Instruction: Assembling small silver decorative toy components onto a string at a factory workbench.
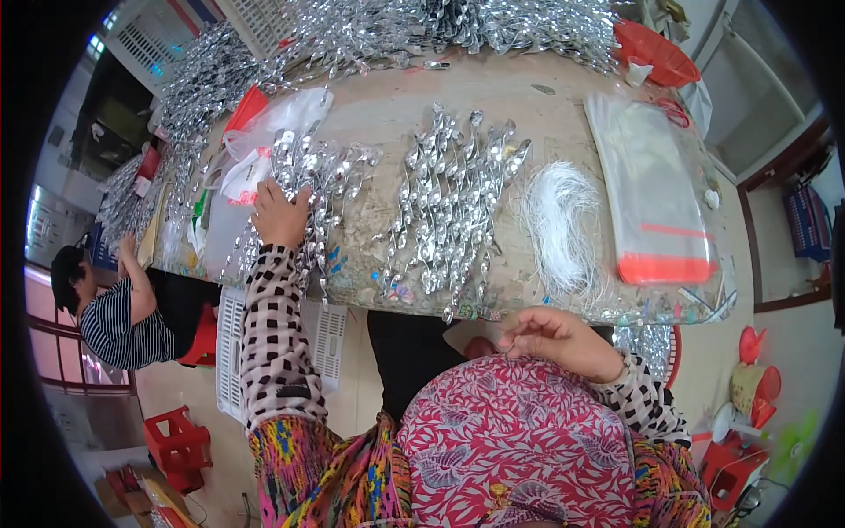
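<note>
My left hand (281, 216) rests palm down on a pile of shiny silver twisted foil strands (339, 172), its fingers apart. Beside that pile, in the middle of the table, lies a second bunch of silver twisted strands (453, 198). My right hand (559, 339) is just off the table's front edge, above my lap, with thumb and fingers pinched together. Whatever is in that pinch is too small to make out. A bundle of thin white strings (562, 229) lies on the table beyond my right hand.
Flat clear plastic bags with red ends (660, 194) lie on the right of the table (378, 101). Silver strands (422, 31) heap along the back near a red basket (656, 55). A co-worker (128, 317) sits at the left. A white crate (233, 352) stands below the front edge.
</note>
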Motion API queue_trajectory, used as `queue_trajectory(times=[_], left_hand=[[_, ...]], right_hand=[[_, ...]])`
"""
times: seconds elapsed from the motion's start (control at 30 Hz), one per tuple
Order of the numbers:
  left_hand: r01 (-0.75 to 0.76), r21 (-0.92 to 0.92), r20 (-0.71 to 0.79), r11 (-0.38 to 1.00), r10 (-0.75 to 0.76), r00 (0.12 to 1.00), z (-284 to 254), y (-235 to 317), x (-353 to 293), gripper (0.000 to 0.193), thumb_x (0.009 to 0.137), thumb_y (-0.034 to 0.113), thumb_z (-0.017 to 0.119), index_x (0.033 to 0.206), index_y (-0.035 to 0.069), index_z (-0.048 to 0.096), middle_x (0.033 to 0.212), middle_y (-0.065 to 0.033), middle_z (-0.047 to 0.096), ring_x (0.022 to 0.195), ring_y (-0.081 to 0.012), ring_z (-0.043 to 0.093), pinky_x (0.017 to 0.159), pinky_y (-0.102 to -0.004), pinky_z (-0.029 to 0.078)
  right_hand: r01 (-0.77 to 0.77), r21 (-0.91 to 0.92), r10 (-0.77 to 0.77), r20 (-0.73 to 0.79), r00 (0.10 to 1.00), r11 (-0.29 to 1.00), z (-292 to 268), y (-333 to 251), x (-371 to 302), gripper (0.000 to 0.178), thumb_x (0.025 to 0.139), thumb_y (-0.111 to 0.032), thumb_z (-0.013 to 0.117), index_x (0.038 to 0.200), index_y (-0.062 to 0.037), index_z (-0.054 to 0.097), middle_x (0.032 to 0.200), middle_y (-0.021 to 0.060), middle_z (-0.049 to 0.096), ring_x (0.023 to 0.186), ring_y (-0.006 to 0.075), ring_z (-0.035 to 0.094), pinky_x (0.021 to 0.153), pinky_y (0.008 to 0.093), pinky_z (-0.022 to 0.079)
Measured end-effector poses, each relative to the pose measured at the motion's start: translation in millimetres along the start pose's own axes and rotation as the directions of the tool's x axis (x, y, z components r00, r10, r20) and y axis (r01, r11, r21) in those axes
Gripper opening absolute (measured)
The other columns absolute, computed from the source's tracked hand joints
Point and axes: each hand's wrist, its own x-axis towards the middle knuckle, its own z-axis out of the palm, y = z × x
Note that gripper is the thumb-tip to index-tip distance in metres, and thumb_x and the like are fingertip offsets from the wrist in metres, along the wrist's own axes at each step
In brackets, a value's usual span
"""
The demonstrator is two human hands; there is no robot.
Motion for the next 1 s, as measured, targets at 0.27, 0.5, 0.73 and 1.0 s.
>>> queue_trajectory(times=[0.27,0.5,0.73,1.0], left_hand=[[-0.071,0.068,-0.019,0.995,0.072,0.997,-26.2,-0.5,-20.8,0.084,0.085,0.061,0.051,0.141,0.001,0.033,0.145,-0.0218,0.033,0.134,-0.0371,0.030,0.104,-0.0570,0.025],[-0.490,-0.252,-0.190,0.834,0.454,0.871,-34.6,51.7,-76.3,0.062,0.088,0.037,0.059,0.136,0.004,0.041,0.137,-0.0240,0.039,0.126,-0.0403,0.037,0.102,-0.0515,0.029],[-0.640,-0.457,-0.197,0.618,0.631,0.750,-64.4,169.4,-184.4,0.055,0.088,0.031,0.060,0.133,0.002,0.045,0.134,-0.0234,0.041,0.124,-0.0385,0.038,0.104,-0.0495,0.027],[-0.489,-0.328,-0.041,0.809,0.505,0.862,-61.0,206.4,-193.2,0.047,0.082,0.030,0.066,0.118,0.003,0.055,0.110,-0.0192,0.053,0.097,-0.0362,0.053,0.082,-0.0453,0.043]], right_hand=[[-0.006,-0.006,0.006,-0.011,1.000,1.000,14.0,10.9,-17.9,0.023,0.095,-0.001,0.048,0.117,0.0002,0.052,0.107,0.0086,0.062,0.098,0.0153,0.061,0.089,0.0295,0.048],[0.041,-0.116,-0.041,0.001,0.999,0.992,23.5,40.2,-24.0,0.019,0.092,-0.003,0.052,0.111,0.0021,0.053,0.098,0.0073,0.063,0.086,0.0097,0.059,0.079,0.0250,0.049],[0.101,-0.294,-0.110,-0.015,0.994,0.950,33.4,48.4,-34.7,0.015,0.091,-0.003,0.056,0.106,0.0019,0.058,0.096,0.0037,0.063,0.090,0.0081,0.059,0.081,0.0223,0.047],[0.192,-0.061,-0.198,-0.123,0.972,0.979,6.7,68.7,-71.6,0.016,0.089,-0.004,0.059,0.104,0.0014,0.060,0.085,0.0026,0.064,0.079,0.0054,0.058,0.071,0.0211,0.047]])
